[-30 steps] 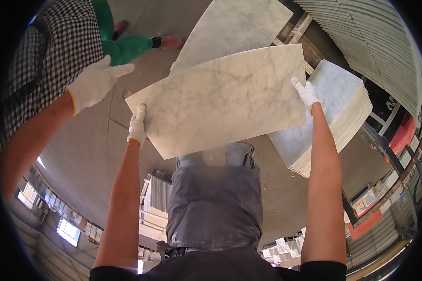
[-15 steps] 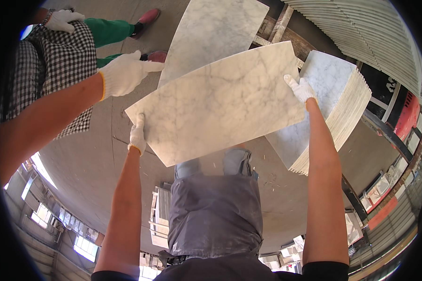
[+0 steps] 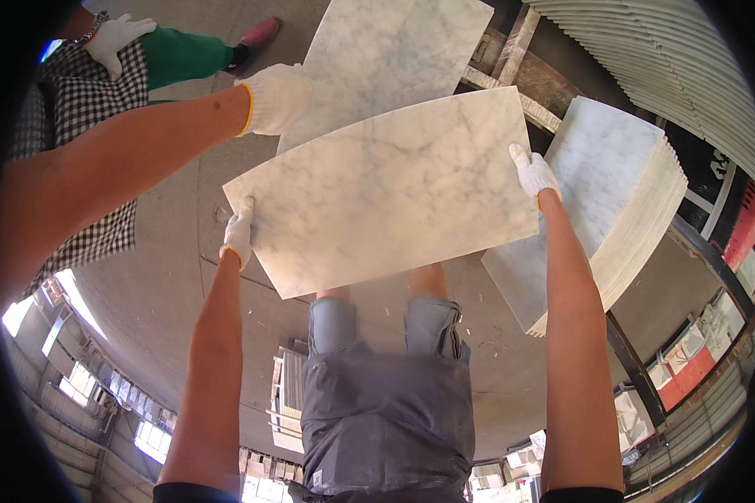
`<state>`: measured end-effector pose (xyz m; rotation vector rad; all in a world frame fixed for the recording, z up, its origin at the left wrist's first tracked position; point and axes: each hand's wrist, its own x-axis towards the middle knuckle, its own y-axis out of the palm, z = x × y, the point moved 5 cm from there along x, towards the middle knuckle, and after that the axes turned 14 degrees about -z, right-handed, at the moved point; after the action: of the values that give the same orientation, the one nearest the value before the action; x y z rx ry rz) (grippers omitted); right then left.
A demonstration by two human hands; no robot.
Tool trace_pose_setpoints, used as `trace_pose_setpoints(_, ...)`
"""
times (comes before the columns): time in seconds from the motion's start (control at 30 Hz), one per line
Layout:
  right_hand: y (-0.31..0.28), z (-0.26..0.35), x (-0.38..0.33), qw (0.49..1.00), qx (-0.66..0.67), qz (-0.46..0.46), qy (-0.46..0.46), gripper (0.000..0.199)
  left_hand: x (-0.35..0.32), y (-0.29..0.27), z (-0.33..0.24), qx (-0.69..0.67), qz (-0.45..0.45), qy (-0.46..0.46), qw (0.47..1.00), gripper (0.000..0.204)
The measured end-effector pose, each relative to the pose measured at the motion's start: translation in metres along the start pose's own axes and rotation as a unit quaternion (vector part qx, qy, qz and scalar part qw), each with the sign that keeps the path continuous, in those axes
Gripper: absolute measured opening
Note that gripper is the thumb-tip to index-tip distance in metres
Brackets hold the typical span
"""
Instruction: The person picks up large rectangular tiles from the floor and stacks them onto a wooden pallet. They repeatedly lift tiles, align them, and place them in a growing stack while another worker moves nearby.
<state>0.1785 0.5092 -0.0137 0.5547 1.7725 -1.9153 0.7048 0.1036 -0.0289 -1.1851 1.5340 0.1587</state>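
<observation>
Mid-carry: left hand [image 3: 239,230] & right hand [image 3: 533,172] pinch marble tile [image 3: 386,193] edges, frame centre; next needs level set-down.

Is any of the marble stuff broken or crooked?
Nothing looks broken. The marble tile held by the left hand and right hand shows grey veins but no cracks or chips. It is tilted only because it is being carried. The stack of tiles on the right sits even.
</observation>
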Motion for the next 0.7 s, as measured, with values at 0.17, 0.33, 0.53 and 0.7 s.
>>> trace_pose_setpoints(0.17,0.038,0.008,0.023,1.0,0.006,-0.016,-0.007,0.091,0.03,0.005,-0.004,0.009,-0.038,0.002,0.999,0.08)
trace_pose_setpoints(0.33,0.063,0.009,0.044,1.0,0.007,0.0,-0.015,0.094,0.057,0.014,0.002,0.008,-0.03,0.013,0.999,0.081)
trace_pose_setpoints(0.53,0.077,0.01,0.058,1.0,-0.013,0.014,-0.001,0.096,0.055,0.028,0.0,-0.001,-0.026,0.006,1.0,0.085)
trace_pose_setpoints(0.7,0.075,0.012,0.056,1.0,0.004,0.0,0.004,0.095,0.066,0.033,0.003,0.014,-0.039,-0.001,0.999,0.084)
